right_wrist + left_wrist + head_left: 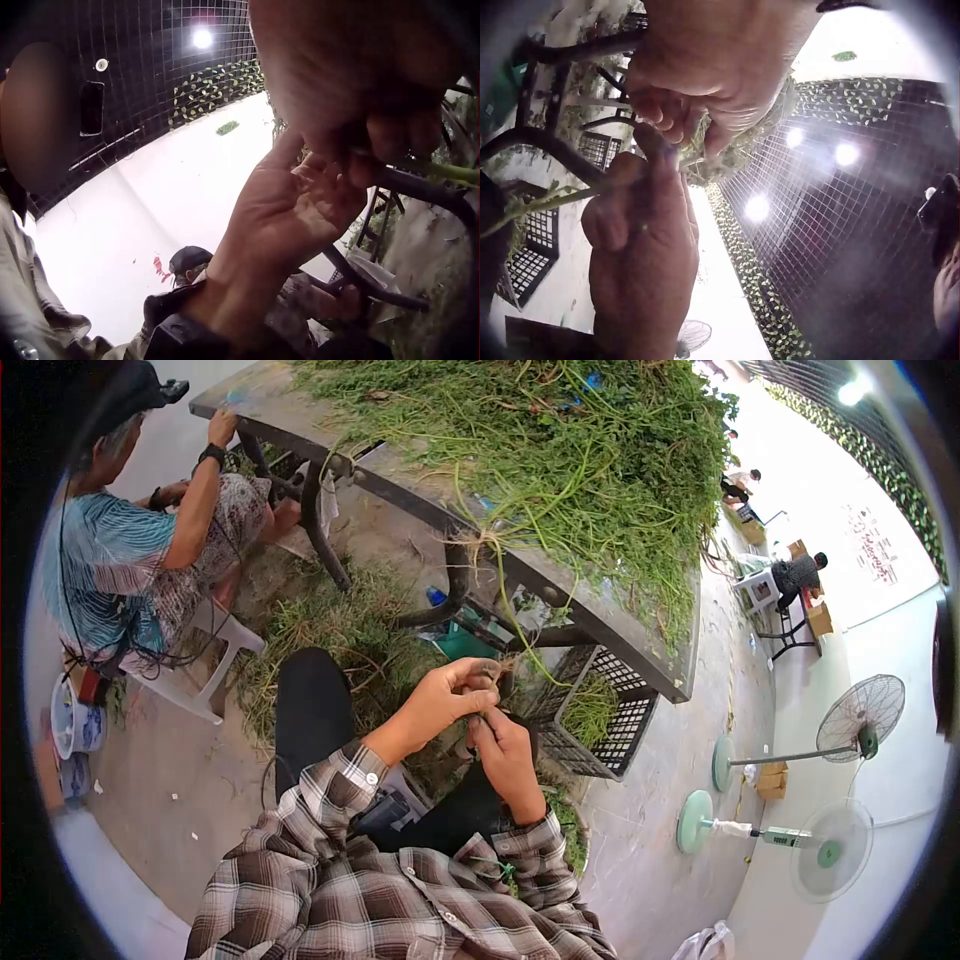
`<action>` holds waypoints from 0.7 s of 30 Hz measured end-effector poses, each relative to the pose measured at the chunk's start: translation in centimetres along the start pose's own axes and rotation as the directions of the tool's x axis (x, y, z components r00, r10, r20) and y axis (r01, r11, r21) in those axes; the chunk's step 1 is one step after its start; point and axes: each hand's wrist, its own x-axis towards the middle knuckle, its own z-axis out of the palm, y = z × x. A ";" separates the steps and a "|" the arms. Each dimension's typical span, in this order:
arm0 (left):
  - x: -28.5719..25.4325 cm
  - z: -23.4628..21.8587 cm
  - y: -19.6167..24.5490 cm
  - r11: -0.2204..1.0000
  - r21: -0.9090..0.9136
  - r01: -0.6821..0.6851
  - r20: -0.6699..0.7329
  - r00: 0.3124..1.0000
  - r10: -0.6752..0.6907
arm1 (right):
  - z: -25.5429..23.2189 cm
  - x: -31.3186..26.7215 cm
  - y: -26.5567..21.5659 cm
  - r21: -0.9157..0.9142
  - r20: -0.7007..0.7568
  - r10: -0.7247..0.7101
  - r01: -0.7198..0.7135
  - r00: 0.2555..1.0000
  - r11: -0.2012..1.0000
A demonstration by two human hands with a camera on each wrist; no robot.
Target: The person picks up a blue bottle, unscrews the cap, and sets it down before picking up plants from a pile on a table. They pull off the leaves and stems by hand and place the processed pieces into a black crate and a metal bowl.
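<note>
Both hands meet above the lap in the head view. The left hand [438, 706], its fingers curled, pinches one part of a green plant stem [551, 201]. Right beside it, the right hand [510, 758] grips the same stem between thumb and fingers. Out of the right hand's grip the stem runs, as the right wrist view also shows [446, 171]. Thin brownish roots [508, 663] show by the left fingertips. Most of the gripped part is hidden behind the fingers.
A table [630, 645] ahead bears a large heap of green plants [560, 470], some trailing over its edge. Below stands a black crate [610, 745] with stems inside. More plants [330, 620] lie on the floor. Another person [130, 560] sits at left; fans [830, 850] stand at right.
</note>
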 end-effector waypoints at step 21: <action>-3.5 1.8 -0.7 0.980 -0.196 0.037 -0.116 0.991 -0.060 | 1.4 -2.0 0.8 0.461 0.091 0.260 -0.272 0.961 0.845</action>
